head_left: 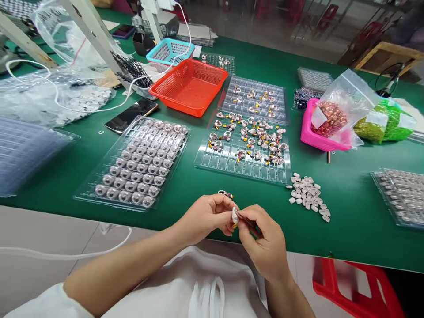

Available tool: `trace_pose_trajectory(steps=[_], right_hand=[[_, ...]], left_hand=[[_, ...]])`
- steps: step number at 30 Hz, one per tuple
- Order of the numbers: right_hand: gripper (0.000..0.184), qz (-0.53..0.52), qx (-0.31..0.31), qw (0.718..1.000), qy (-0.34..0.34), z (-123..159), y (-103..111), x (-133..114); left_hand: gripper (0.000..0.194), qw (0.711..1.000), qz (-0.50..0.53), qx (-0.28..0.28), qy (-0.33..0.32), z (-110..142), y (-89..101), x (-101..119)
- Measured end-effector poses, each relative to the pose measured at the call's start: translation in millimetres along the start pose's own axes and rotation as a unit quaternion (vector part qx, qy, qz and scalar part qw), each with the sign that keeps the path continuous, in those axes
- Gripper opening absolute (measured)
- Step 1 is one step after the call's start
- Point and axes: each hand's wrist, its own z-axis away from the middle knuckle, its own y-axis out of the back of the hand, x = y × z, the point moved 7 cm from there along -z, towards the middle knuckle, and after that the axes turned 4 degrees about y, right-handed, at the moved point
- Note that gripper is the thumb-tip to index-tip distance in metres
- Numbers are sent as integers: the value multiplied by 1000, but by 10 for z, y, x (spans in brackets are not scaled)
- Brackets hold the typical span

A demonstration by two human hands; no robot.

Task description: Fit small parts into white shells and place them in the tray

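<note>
My left hand (208, 216) and my right hand (263, 240) meet just in front of the near table edge. Both pinch a small white oval core (235, 215) with thin wires at its lower end. The left fingers hold it from the left, the right fingertips grip it from the right. One finished small coil part (225, 193) lies on the green table just beyond my left hand. A loose heap of white cores (308, 194) lies to the right of my hands. A clear tray (243, 165) holding several wound coil parts stands beyond.
A clear tray of round grey cores (135, 165) stands at left, a phone (131, 115) behind it. An orange basket (188, 86), a teal basket (170, 51) and a pink bin (318, 137) with bagged copper coils stand farther back. Another tray (400, 194) sits at right.
</note>
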Motion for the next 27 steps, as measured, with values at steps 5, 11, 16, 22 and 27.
trace_pose_trajectory(steps=[5,11,16,22,27], right_hand=[[15,-42,20,998,-51,26,-26,89],[12,-24,-7,998,-66,4,-41,132],[10,27,-47,998,-38,-45,-19,101],[7,-24,-23,993,-115,-24,-27,233],[8,-106,26,980,-168,26,-57,354]], left_hand=[[26,1000,-18,10,-12,-7,21,42],[17,999,-33,13,-10,4,34,68],[19,998,-61,5,6,4,47,40],[32,996,-57,44,-43,-16,70,49],[29,994,-42,41,-88,-42,70,25]])
